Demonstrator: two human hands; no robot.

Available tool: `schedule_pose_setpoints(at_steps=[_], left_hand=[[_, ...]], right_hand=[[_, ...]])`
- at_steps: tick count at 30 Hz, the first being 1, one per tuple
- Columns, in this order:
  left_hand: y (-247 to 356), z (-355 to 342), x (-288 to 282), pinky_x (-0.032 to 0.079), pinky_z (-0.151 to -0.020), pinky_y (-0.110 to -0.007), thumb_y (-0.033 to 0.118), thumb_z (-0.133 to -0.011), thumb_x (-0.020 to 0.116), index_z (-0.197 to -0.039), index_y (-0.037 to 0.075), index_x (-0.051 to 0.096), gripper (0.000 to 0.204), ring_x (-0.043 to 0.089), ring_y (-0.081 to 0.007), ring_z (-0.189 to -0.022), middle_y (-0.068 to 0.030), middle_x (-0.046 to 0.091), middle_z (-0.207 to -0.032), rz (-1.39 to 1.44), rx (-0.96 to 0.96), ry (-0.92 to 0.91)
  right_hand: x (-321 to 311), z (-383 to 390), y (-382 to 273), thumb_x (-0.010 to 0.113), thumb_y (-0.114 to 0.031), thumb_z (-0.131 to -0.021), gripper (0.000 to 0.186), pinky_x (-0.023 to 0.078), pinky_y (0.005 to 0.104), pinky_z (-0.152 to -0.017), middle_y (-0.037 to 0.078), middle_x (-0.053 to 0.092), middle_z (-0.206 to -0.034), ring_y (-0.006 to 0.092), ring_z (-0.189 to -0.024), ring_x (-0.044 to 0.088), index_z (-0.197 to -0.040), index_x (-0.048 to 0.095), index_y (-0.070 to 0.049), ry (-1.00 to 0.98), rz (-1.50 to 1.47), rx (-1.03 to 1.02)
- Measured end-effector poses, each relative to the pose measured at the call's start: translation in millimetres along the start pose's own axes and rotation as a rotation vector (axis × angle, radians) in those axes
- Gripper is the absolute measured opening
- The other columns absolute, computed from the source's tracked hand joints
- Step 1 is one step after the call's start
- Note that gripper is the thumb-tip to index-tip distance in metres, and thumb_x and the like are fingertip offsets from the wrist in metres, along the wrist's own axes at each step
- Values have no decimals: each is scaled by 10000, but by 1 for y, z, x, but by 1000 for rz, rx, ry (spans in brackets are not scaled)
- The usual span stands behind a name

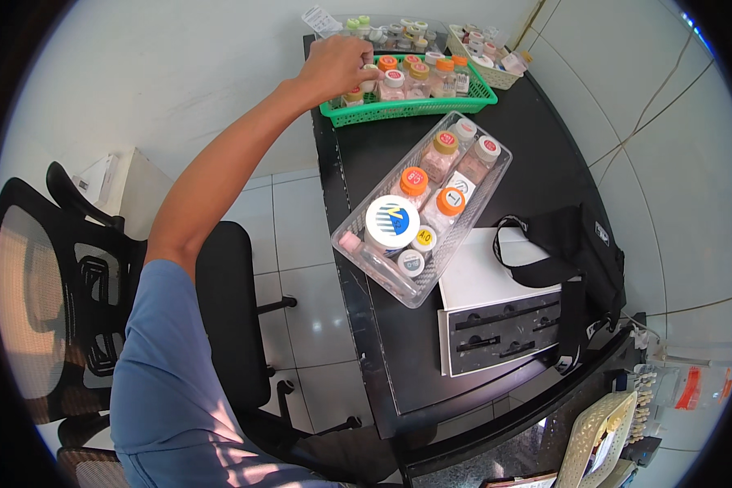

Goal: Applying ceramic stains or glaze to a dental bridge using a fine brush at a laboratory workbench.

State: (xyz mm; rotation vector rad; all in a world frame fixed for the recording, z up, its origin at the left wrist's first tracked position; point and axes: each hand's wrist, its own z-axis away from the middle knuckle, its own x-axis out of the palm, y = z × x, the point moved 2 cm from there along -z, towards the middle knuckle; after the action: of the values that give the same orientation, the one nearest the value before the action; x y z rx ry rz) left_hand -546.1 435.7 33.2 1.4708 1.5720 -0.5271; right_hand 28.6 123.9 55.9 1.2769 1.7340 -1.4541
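My left hand (333,69) reaches over the left end of a green plastic basket (415,114) at the far side of the black table. Its thumb and fingers are closed on a small jar with a pale cap (369,71), partly hidden by the hand. Around it in the basket stand several clear jars with orange, white and gold lids, among them a white-lidded jar (393,84). Nearer, a clear plastic tray (484,199) holds more lidded jars, a large white-lidded tub (392,222) and a clear tube with a pink cap (376,262). My right hand is out of view.
Behind the green basket are a clear container of small bottles (398,34) and a cream basket (500,77). A white box with a dark foam insert (503,327) and a black strapped bag (581,252) lie at the right. An office chair (228,317) stands left of the table.
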Motion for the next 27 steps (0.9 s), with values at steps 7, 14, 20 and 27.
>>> schedule_pose_setpoints(at_steps=[7, 14, 20, 27], left_hand=[[26, 38, -6, 369, -943, -411, 402, -789, 670, -1276, 53, 466, 633, 464, -335, -1112, -169, 498, -1185, -29, 106, 310], [44, 153, 30, 274, -1033, -405, 292, -838, 629, -1350, -82, 241, 743, 342, -362, -1248, -254, 429, -1257, 336, -418, 414], [51, 168, 53, 297, -1035, -374, 310, -859, 587, -1337, -102, 254, 714, 429, -385, -1198, -300, 436, -1268, 1170, -789, 276], [50, 161, 59, 376, -975, -396, 337, -820, 621, -1272, -113, 345, 695, 491, -396, -1145, -302, 490, -1225, 645, -734, 225]], right_hand=[[5, 5, 15, 553, -186, -893, 304, 398, 286, -395, 91, 554, -487, 152, -391, 501, -646, 602, -15, 58, 25, 0], [3, 11, 16, 537, -196, -896, 315, 370, 291, -378, 82, 539, -473, 156, -377, 485, -648, 610, -17, 132, -12, -44], [-9, 12, 14, 547, -246, -904, 331, 402, 284, -402, 71, 552, -526, 191, -404, 494, -658, 554, -25, -43, 32, -53], [4, 14, 7, 523, -72, -875, 341, 197, 382, -408, 128, 315, -471, 265, -370, 327, -580, 360, -18, 173, 58, -121]])
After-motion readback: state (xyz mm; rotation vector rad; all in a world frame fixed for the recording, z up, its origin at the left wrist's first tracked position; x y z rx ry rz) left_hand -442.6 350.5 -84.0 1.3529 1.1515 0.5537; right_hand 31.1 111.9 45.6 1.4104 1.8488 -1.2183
